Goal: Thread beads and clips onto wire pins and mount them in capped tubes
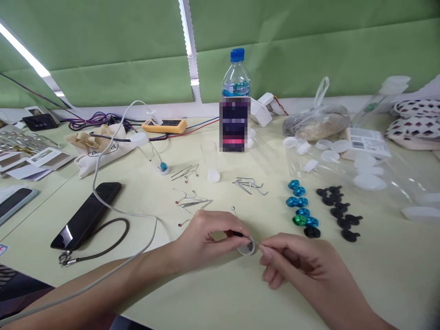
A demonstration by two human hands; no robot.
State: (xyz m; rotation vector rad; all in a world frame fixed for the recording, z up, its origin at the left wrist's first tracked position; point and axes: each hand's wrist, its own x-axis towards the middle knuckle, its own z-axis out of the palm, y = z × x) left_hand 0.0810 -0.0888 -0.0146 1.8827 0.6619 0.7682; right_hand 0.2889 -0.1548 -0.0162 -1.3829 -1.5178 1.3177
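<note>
White cap pinched in left hand near front edge of the table — right hand pinches a thin pin against it.

Near the middle, the small round white plastic cap looks smooth, and the thin metal pin touching it is shiny. To the right, the round blue beads gleam with a metallic gloss beside matt black plastic discs. The pale yellow tabletop is smooth and matt, the flat black phone at near left is glossy, and the cream cloth pouch at far left is wrinkled.
</note>
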